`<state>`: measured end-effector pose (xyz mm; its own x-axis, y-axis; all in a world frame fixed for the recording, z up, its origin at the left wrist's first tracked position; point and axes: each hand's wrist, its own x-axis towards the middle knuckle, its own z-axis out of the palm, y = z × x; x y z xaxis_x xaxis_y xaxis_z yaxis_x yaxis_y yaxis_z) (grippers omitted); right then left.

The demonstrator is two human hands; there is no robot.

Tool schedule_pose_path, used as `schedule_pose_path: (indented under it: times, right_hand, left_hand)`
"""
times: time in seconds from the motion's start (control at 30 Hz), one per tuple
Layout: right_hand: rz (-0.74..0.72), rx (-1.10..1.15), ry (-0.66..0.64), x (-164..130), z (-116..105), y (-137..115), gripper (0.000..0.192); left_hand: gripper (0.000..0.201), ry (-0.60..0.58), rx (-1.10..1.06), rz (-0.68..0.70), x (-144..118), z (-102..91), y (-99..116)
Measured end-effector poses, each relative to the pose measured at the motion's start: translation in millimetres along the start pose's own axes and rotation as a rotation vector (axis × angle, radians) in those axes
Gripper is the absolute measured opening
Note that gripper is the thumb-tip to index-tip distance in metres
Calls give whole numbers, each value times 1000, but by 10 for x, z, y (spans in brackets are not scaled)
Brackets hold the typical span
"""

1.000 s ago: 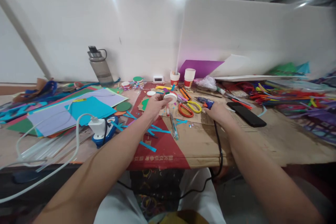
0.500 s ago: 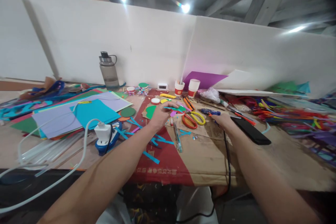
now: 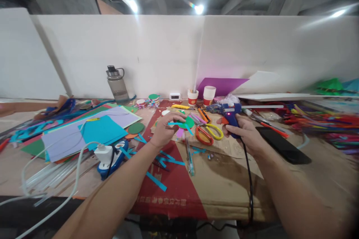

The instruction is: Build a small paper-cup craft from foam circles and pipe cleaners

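My left hand (image 3: 165, 130) hovers over the cardboard sheet (image 3: 224, 171) and holds a small paper craft piece (image 3: 183, 124) made of a green disc, blue strips and a pink bit. My right hand (image 3: 244, 133) is closed around the handle of a blue glue gun (image 3: 228, 114), lifted off the table with its nozzle pointing left toward the craft piece. A red light glows on the gun, and its black cord (image 3: 248, 183) runs down over the table's front edge. Red and yellow scissors (image 3: 209, 134) lie between my hands.
Coloured paper sheets (image 3: 84, 132) and a white plug on a blue socket (image 3: 108, 153) lie at the left. A grey water bottle (image 3: 116, 84) and two paper cups (image 3: 201, 96) stand by the white wall. A black phone (image 3: 283, 149) and pipe cleaners (image 3: 322, 123) lie to the right.
My right hand has picked the glue gun up off the table and raised it. My left hand has put down the white round lid and now holds the green and blue paper piece.
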<state>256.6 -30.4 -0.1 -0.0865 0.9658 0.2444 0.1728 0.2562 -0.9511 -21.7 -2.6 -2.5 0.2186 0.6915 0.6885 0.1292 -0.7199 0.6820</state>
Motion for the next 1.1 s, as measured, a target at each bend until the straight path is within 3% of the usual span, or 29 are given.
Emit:
schedule_pose_path:
  times: [0.23,1.1]
  right_hand:
    - [13,-20,-155,-68,23,24,35]
    - [45,-30,-122,-64,1,76,34]
  left_hand:
    - [6,3,-8,-32,-6,-5,-18]
    - [7,-49,12,-1,-14,19,55]
